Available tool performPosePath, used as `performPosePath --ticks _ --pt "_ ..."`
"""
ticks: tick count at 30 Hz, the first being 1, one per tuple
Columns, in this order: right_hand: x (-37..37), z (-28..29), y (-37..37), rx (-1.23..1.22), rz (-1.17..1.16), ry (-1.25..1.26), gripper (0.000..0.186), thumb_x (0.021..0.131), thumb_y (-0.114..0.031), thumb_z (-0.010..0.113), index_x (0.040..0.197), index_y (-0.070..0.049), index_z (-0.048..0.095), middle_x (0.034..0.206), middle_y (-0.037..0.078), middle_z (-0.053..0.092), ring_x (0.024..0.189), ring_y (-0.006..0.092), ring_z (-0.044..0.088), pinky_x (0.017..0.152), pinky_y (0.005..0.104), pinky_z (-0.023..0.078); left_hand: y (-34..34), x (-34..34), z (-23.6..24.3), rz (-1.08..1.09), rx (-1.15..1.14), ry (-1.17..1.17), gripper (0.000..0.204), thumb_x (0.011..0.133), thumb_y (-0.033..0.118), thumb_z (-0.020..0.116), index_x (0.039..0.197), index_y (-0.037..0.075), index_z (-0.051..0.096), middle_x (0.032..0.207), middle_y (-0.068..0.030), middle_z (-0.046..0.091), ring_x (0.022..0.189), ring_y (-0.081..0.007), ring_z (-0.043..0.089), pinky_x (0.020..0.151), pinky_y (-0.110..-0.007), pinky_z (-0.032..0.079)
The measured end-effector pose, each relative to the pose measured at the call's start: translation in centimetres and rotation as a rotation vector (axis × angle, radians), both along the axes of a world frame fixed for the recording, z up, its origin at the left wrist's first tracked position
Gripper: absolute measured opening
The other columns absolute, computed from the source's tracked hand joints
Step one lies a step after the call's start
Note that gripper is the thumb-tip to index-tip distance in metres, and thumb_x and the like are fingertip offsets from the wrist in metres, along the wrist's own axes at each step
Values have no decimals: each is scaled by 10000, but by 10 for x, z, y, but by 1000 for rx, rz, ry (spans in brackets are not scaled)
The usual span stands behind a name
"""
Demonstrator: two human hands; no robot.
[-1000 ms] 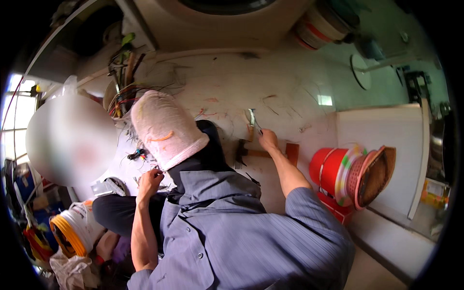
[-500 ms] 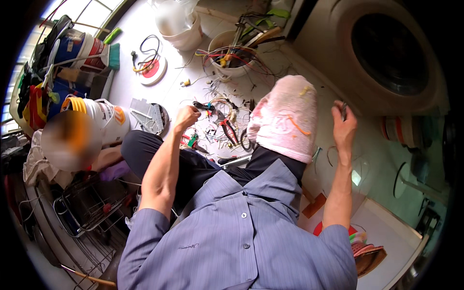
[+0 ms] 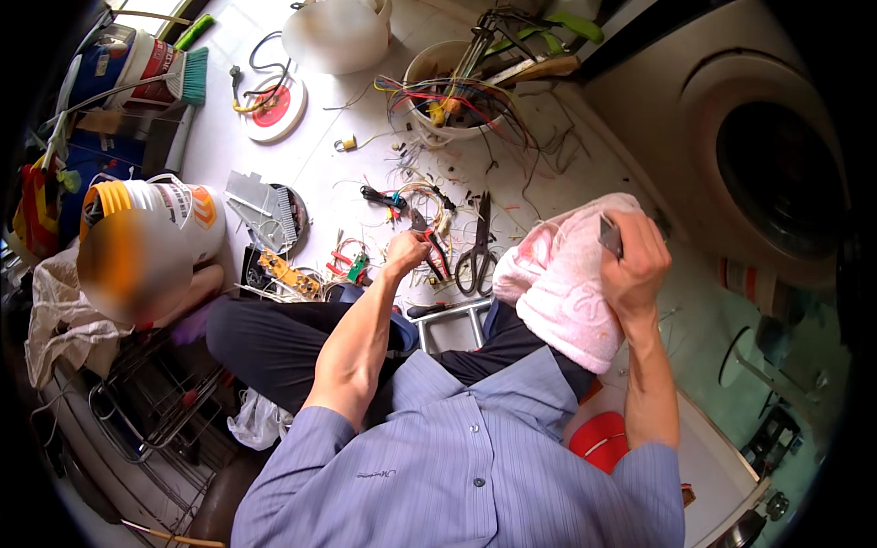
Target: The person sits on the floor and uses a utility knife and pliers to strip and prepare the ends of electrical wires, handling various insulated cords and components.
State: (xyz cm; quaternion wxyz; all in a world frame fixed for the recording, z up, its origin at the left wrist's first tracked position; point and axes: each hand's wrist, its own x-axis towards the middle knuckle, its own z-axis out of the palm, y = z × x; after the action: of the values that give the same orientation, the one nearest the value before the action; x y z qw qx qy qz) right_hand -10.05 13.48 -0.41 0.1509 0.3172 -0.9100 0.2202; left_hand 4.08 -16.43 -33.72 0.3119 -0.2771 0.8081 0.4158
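My right hand point(image 3: 637, 267) is closed around a small, flat, dark metal blade point(image 3: 610, 236). It is at the right side of a pink towel point(image 3: 559, 283) draped over my right knee. My left hand point(image 3: 407, 252) is closed beside the red-handled pliers point(image 3: 437, 256), partly covering one handle; what its fingers hold, if anything, is hidden. Black-handled scissors point(image 3: 477, 256) lie on the floor between the pliers and the towel. Around them are scattered wire offcuts, a coiled cable bundle point(image 3: 425, 196) and a small green part point(image 3: 357, 268).
Beyond the scraps stands a white bucket point(image 3: 416, 78) full of tools and wires. A white-and-red disc point(image 3: 277, 110) with a cable lies farther left. White buckets point(image 3: 203, 219) flank my left knee. A front-loading washing machine point(image 3: 703, 100) stands at right.
My left hand has moved right and nearer, over to the pliers. My right hand has come in against the towel with the metal blade. An orange strip on the towel no longer shows.
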Motion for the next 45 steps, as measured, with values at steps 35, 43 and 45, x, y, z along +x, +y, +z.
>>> performPosePath --ticks 35,43,45 --pt "5 5 10 -70 -75 -58 227 723 72 606 931 -1 662 830 164 636 763 360 629 701 404 510 19 0 54 632 472 72 101 887 104 653 938 23 684 781 -56 702 580 -102 589 529 -247 454" --pt "25 6 -5 -7 -41 -146 167 803 -37 653 966 -16 675 915 170 678 833 363 659 729 427 518 -3 20 238 592 695 285 126 932 145 652 986 35 682 859 -22 695 712 -87 634 613 -214 458" --pt "54 10 -34 -134 0 -372 134 839 -58 651 962 -10 677 911 171 678 818 354 663 715 424 513 -19 35 249 563 718 375 160 942 152 644 1043 36 683 910 -31 712 754 -79 640 641 -209 466"
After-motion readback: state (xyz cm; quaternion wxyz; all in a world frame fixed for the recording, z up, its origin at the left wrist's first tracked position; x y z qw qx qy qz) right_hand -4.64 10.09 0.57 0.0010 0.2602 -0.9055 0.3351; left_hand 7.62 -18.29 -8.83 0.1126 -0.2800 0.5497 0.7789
